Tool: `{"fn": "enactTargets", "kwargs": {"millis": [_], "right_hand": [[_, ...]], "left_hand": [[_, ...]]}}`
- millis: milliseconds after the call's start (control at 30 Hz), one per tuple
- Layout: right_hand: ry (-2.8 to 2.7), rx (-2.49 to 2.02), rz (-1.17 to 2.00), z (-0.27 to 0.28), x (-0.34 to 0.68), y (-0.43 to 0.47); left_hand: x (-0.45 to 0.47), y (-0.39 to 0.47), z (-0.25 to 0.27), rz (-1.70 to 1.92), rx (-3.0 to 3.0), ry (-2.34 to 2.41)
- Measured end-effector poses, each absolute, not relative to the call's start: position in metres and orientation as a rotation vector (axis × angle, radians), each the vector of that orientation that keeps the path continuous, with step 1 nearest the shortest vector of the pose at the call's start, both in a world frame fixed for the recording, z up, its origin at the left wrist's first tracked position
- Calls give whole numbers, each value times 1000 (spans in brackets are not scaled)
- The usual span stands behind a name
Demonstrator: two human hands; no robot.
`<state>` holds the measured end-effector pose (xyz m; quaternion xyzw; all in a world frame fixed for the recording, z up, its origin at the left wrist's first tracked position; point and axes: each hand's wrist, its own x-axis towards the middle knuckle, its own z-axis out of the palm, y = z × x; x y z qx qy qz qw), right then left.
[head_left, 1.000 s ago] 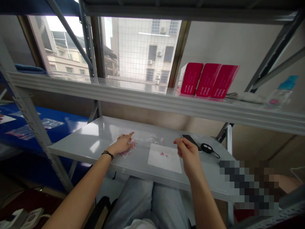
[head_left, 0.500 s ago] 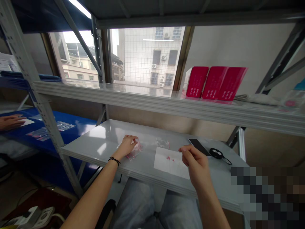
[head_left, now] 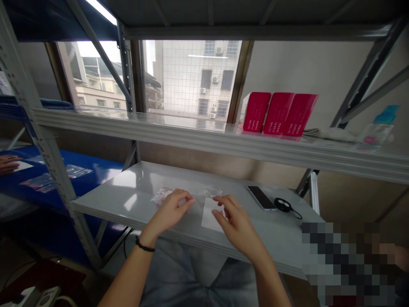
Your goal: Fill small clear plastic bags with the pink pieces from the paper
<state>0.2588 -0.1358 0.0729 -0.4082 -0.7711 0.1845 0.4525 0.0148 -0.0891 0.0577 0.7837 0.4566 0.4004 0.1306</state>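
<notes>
Nearest to me I see my two forearms reaching out over my lap onto the grey table (head_left: 134,192). One black band (head_left: 143,246) sits on my left wrist. My left hand (head_left: 171,211) rests on the table with its fingers (head_left: 188,204) curled together, tips pinched at the edge of a thin clear plastic bag (head_left: 196,200) that is hard to make out against the surface. My right hand (head_left: 234,221) lies just right of it, over one white paper sheet (head_left: 209,217); its fingers (head_left: 220,204) are slightly spread and bent, and I cannot tell whether they grip anything.

Just beyond my left hand lies one small pile of clear bags with pink contents (head_left: 161,196). One more small clear bag (head_left: 213,191) sits past the sheet.

Further right on the table I count one black phone (head_left: 261,198) lying flat and one black round fob with a cord (head_left: 283,204) just beside it.

On the shelf above, to the right, three red boxes (head_left: 279,113) stand side by side, touching. Further right lies one folded pale cloth (head_left: 332,134), then one clear bottle with a blue cap (head_left: 378,125).

At the far left, another person's hand (head_left: 8,164) rests on a blue table (head_left: 96,164) among flat clear packets (head_left: 47,179).
</notes>
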Motion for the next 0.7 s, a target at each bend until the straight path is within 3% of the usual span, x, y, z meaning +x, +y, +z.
{"fn": "enactTargets", "kwargs": {"millis": [133, 467, 700], "right_hand": [[-2127, -979, 422, 64, 244, -151], [-2057, -1010, 665, 11, 243, -178], [-1972, -1014, 727, -7, 241, -194]], "left_hand": [[36, -127, 61, 1105, 2207, 1144], [30, -173, 18, 937, 2079, 1128], [34, -185, 17, 831, 2068, 1133]]}}
